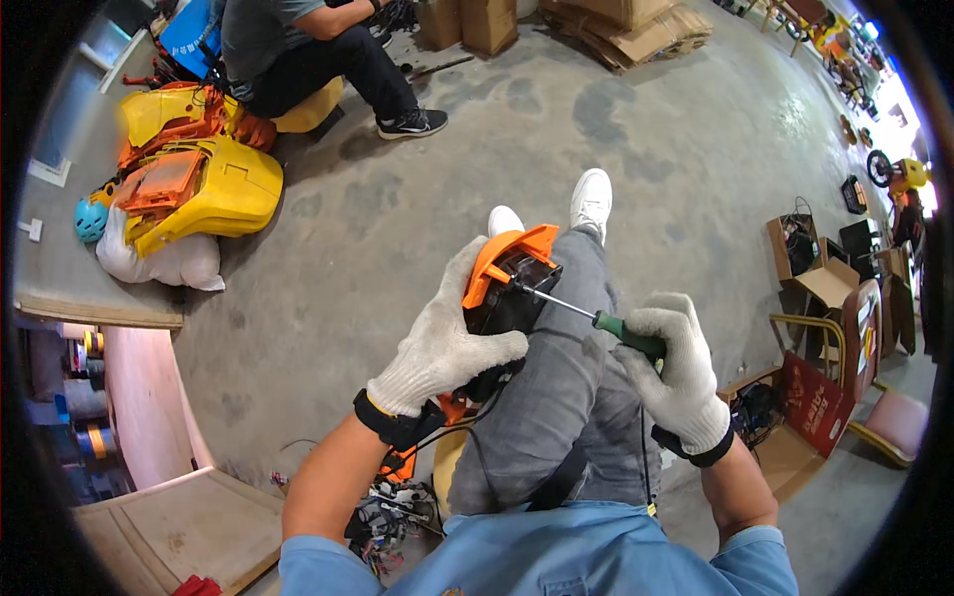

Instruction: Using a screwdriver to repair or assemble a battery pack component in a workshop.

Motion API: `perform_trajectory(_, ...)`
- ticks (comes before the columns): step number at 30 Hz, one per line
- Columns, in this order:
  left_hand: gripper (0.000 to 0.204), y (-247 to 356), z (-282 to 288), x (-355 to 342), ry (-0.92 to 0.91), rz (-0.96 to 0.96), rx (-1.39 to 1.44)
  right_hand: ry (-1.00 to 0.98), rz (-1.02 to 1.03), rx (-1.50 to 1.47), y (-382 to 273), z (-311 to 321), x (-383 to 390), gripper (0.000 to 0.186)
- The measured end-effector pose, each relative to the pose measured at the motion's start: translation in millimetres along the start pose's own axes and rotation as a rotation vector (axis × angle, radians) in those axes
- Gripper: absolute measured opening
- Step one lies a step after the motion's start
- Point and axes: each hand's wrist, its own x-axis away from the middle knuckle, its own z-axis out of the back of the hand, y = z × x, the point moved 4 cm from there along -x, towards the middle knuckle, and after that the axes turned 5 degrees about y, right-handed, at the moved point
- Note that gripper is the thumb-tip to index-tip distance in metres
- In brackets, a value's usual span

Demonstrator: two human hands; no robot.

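Observation:
My gloved left hand (437, 343) grips a black plastic unit (502, 308) with an orange curved cover (512, 260), held above my lap against the thigh. In my gloved right hand (678, 368) is a screwdriver (628, 333) with a green handle and a thin metal shaft. Its tip points left and meets the black part just under the orange cover; whether it sits in a screw I cannot make out. The palm of the left glove hides part of the unit's near side. A black cable (484, 452) hangs down below the unit.
Tangled wires and small parts (393, 521) lie at my lower left, beside a wooden board (189, 526). Yellow and orange plastic shells (224, 194) are piled at far left, near a seated person (338, 60). Cardboard boxes (795, 253) and a chair (860, 343) stand at right.

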Motion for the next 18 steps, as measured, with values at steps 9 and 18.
perform_trajectory(9,0.12,4.9,-0.5,-6.2,-0.048,0.106,-0.034,0.019,-0.435,-0.246,19.3,-8.2,15.2,0.035)
perform_trajectory(18,0.123,11.4,-2.1,-8.2,-0.057,0.074,-0.094,0.019,-0.736,-0.437,25.8,-5.6,14.8,0.032)
